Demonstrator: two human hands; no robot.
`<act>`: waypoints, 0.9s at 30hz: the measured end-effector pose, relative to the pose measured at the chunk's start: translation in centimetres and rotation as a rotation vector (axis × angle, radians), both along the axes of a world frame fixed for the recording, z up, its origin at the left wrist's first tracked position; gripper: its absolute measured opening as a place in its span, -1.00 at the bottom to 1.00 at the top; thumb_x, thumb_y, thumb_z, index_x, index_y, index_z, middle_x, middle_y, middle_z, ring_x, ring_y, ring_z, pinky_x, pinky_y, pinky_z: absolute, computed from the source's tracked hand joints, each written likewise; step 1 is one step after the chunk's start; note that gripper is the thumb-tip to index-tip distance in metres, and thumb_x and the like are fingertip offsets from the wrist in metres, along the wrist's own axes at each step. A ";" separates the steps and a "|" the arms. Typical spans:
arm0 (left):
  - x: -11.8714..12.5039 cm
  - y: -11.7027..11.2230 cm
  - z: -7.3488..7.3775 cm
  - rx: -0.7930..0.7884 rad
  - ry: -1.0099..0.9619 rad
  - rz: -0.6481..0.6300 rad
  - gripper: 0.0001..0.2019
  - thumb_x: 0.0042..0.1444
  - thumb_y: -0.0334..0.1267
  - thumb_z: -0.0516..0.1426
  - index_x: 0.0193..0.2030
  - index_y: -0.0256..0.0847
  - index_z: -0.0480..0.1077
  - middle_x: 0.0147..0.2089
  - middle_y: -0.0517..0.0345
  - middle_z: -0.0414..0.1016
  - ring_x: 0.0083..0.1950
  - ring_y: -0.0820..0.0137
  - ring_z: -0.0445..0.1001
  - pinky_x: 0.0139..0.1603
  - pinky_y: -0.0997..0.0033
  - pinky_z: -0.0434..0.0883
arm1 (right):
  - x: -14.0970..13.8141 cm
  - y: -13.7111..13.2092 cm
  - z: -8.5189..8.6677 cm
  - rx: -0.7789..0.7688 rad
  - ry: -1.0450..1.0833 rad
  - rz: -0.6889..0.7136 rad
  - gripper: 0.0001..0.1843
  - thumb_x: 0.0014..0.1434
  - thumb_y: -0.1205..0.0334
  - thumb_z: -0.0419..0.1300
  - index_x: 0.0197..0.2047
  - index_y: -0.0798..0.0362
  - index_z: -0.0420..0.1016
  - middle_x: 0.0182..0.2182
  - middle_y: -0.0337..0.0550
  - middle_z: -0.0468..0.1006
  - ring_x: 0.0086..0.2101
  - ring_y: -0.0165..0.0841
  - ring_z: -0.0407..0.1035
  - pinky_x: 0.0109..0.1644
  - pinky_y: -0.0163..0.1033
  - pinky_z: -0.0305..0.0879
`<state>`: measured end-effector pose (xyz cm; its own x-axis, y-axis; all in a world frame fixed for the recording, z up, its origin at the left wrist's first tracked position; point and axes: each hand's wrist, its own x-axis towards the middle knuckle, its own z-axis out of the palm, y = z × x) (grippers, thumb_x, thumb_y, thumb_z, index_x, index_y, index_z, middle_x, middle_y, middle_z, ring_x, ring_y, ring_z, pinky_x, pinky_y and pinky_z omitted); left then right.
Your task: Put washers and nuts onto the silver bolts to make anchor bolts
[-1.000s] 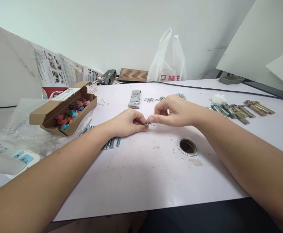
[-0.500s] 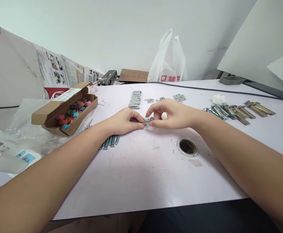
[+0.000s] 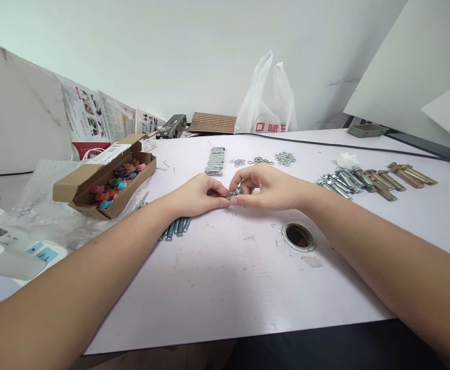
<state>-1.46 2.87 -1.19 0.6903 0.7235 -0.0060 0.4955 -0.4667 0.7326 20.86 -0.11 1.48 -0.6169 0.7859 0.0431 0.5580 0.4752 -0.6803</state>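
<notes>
Over the middle of the white table, my left hand (image 3: pixel 199 196) is closed on a silver expansion bolt (image 3: pixel 235 192), most of which its fingers hide. My right hand (image 3: pixel 265 189) pinches the free end of the same bolt with thumb and fingertips, where a nut seems to sit. The fingertips of both hands nearly meet. Below my left wrist lie several long bolts (image 3: pixel 176 228). Beyond the hands are a stack of metal sleeves (image 3: pixel 215 161), a cluster of spring washers (image 3: pixel 237 162), flat washers (image 3: pixel 261 161) and a pile of nuts (image 3: pixel 285 159).
Silver bolts (image 3: pixel 336 184) and brass-coloured bolts (image 3: pixel 412 174) lie at the right. A cardboard box (image 3: pixel 66 189) of colourful caps stands at the left. A round hole (image 3: pixel 298 237) opens in the table (image 3: pixel 225 288). A plastic bag (image 3: pixel 263 108) and a black cable (image 3: pixel 317 141) are behind.
My right fingers have closed in on the bolt's end, and the two hands have come nearer each other. The view has shifted slightly.
</notes>
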 end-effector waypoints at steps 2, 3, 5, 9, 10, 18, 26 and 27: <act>0.1 -0.1 0.1 0.009 0.000 0.000 -0.74 0.11 -0.08 0.23 -0.26 -0.26 0.60 -0.34 0.18 0.57 -0.32 0.44 0.42 -0.31 0.46 0.34 | -0.4 -0.1 -0.2 -0.004 0.068 -0.001 -0.72 0.17 0.08 0.28 -0.12 0.08 0.57 -0.54 -0.28 0.41 -0.52 -0.45 0.22 -0.47 -0.30 0.07; 0.1 -0.2 0.2 0.008 -0.006 -0.002 -0.73 0.11 -0.07 0.23 -0.27 -0.25 0.59 -0.36 0.19 0.56 -0.32 0.45 0.40 -0.31 0.46 0.33 | -0.6 -0.2 -0.3 -0.005 0.094 -0.003 -0.73 0.19 0.09 0.26 -0.13 0.08 0.59 -0.53 -0.26 0.42 -0.52 -0.45 0.21 -0.47 -0.29 0.05; 0.2 -0.4 0.2 0.001 -0.016 0.003 -0.72 0.09 -0.05 0.23 -0.29 -0.25 0.57 -0.38 0.22 0.52 -0.33 0.46 0.38 -0.31 0.46 0.31 | -1.2 -0.4 -0.6 0.013 0.127 -0.022 -0.73 0.21 0.09 0.23 -0.15 0.09 0.61 -0.53 -0.25 0.42 -0.52 -0.46 0.19 -0.47 -0.29 0.03; 0.3 -0.5 0.0 -0.003 0.045 0.073 -0.67 0.07 0.01 0.23 -0.43 -0.25 0.48 -0.53 0.28 0.31 -0.48 0.51 0.21 -0.47 0.47 0.18 | -2.4 -0.5 -1.1 0.182 0.134 -0.155 -0.73 0.21 0.05 0.23 -0.30 0.09 0.59 -0.57 -0.27 0.38 -0.53 -0.46 0.17 -0.44 -0.28 0.04; 0.3 -0.5 0.0 0.004 0.057 0.077 -0.67 0.06 0.00 0.22 -0.47 -0.25 0.44 -0.56 0.29 0.26 -0.50 0.52 0.17 -0.49 0.47 0.13 | -2.6 -0.5 -1.2 0.235 0.106 -0.201 -0.71 0.18 0.01 0.25 -0.36 0.09 0.55 -0.57 -0.27 0.38 -0.52 -0.46 0.18 -0.43 -0.27 0.04; 0.5 -0.5 0.3 0.034 0.084 0.063 -0.69 0.03 0.01 0.25 -0.47 -0.22 0.46 -0.57 0.30 0.26 -0.51 0.51 0.15 -0.49 0.44 0.14 | -0.8 -0.4 -0.2 0.248 0.059 -0.109 -0.48 0.14 -0.16 0.31 -0.03 0.09 0.52 -0.55 -0.27 0.43 -0.50 -0.43 0.25 -0.40 -0.29 0.07; 0.1 -0.2 0.1 -0.002 0.069 0.045 -0.69 0.02 0.01 0.28 -0.30 -0.21 0.59 -0.34 0.15 0.59 -0.33 0.38 0.45 -0.31 0.37 0.36 | -0.2 -0.3 -0.2 0.218 0.337 -0.114 -0.43 0.29 -0.18 0.16 -0.54 0.11 0.38 -0.70 -0.32 0.18 -0.64 -0.54 0.05 -0.53 -0.31 -0.04; 0.1 -0.2 0.1 0.003 0.069 0.044 -0.70 0.02 0.01 0.28 -0.31 -0.21 0.59 -0.36 0.16 0.58 -0.35 0.39 0.44 -0.33 0.38 0.36 | -0.3 -0.3 -0.3 0.170 0.325 -0.070 -0.48 0.29 -0.19 0.16 -0.41 0.12 0.47 -0.65 -0.29 0.29 -0.61 -0.52 0.15 -0.51 -0.32 0.04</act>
